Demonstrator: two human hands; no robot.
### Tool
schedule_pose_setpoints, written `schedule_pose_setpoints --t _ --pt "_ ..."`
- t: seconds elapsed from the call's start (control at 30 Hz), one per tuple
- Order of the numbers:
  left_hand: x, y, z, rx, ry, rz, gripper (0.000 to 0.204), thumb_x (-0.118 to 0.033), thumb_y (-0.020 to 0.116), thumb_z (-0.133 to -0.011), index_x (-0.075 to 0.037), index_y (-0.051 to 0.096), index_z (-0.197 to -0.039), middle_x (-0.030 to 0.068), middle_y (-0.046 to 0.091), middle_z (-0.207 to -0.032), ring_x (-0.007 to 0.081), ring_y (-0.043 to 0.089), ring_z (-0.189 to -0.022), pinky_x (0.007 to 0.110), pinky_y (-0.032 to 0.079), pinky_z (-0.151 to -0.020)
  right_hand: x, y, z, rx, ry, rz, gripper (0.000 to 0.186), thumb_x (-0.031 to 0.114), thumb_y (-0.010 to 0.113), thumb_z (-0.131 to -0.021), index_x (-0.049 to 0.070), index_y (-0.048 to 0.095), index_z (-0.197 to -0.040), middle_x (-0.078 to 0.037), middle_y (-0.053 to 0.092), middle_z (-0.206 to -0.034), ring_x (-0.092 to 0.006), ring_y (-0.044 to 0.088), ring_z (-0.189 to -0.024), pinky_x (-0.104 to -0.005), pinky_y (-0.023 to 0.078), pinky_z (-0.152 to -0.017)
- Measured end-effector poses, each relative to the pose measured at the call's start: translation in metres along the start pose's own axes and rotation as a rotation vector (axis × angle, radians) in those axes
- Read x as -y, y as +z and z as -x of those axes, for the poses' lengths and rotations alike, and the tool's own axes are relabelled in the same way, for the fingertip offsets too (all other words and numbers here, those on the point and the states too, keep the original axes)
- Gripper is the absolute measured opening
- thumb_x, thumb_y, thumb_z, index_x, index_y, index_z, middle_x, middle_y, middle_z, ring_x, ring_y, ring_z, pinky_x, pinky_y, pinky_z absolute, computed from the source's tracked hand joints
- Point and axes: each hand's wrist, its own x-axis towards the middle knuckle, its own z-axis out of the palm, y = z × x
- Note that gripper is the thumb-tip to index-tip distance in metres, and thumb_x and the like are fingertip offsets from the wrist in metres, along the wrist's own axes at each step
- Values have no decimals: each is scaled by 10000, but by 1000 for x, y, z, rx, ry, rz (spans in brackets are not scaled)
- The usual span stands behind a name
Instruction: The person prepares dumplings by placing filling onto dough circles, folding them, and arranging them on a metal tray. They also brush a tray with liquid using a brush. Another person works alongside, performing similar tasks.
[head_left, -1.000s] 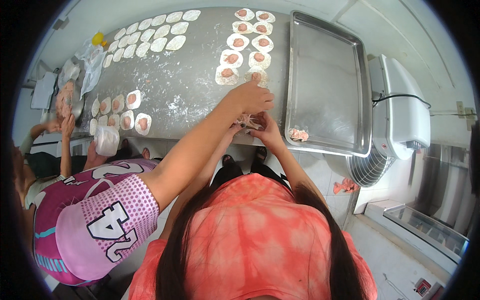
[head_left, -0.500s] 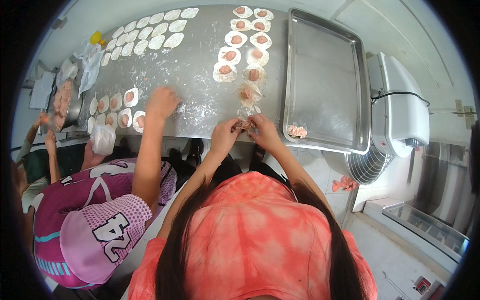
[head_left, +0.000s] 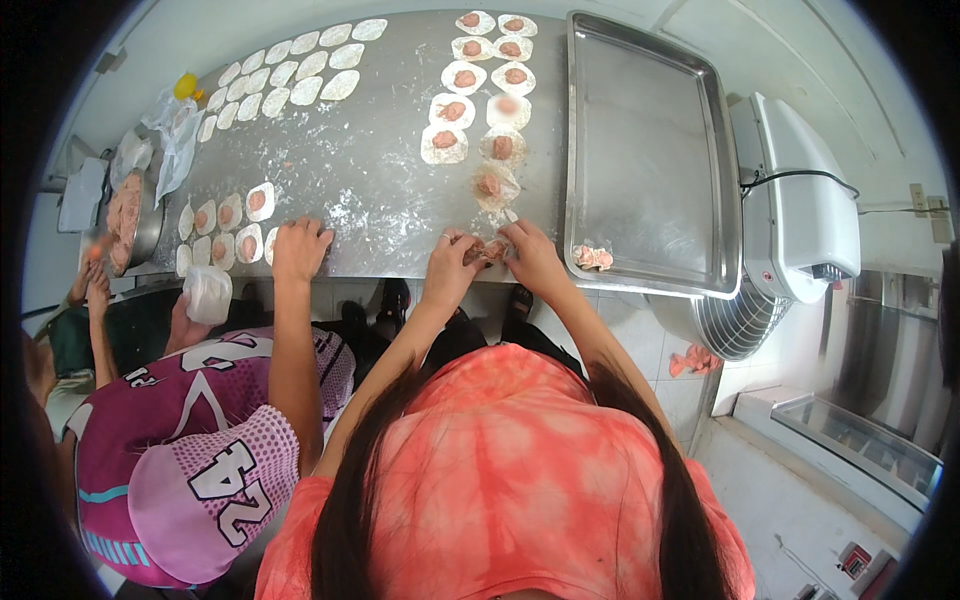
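A metal bowl (head_left: 150, 238) of pink filling (head_left: 124, 212) stands at left; a co-worker's hand (head_left: 299, 248) partly hides the filled wrappers (head_left: 248, 243). Left hand (head_left: 453, 264) and right hand (head_left: 529, 252) together pinch a gathered wrapper (head_left: 490, 251) near the edge of the counter (head_left: 385, 225); rightward, a steel tray (head_left: 650, 170) holds dumplings (head_left: 592, 258).

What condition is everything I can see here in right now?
Left hand: closed on a wrapper
Right hand: pinching its other side
Wrapper: gathered, partly hidden
Metal tray: holding pinkish pieces in one near corner
Upper-left wrappers: flat, unfilled
Wrappers beside tray: open, topped with filling
Metal bowl: heaped with pink filling
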Motion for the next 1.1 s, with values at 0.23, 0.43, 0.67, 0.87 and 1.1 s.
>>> schedule_pose_setpoints --t 0.23,0.43,0.67,0.87,1.1 --pt "-9 -1 -10 132 -140 130 285 -43 694 -685 -36 579 -945 115 624 -721 244 629 -669 332 491 -615 -3 5 0 -30 7 -36 253 -10 623 -658 27 581 -904 -142 566 -902 -349 555 -816 -397 455 -697" --pt "-6 -2 -11 200 -148 86 267 -85 710 -685 -31 579 -911 119 634 -734 242 637 -677 332 495 -627 -2 8 1 63 66 -46 259 -27 613 -642 19 586 -895 -144 563 -905 -355 556 -829 -397 457 -711" --pt "-1 3 -13 138 -48 100 244 -63 709 -657 -20 569 -853 129 605 -753 275 611 -719 341 478 -629 -4 5 4 55 106 53 234 -29 603 -647 19 595 -876 -139 570 -882 -358 556 -832 -401 453 -706" --pt "-5 -2 -10 164 -86 113 250 -18 695 -650 -18 565 -863 137 598 -783 286 603 -734 360 477 -643 1 4 4 -27 -3 -6 243 -3 621 -660 33 601 -900 -134 576 -905 -358 558 -824 -405 453 -699" --pt "-7 -4 -11 210 -92 83 272 3 673 -680 -15 566 -930 145 627 -819 268 631 -739 323 491 -666 5 2 3 90 66 -72 213 15 565 -700 40 568 -911 -161 542 -938 -380 529 -901 -433 441 -736"
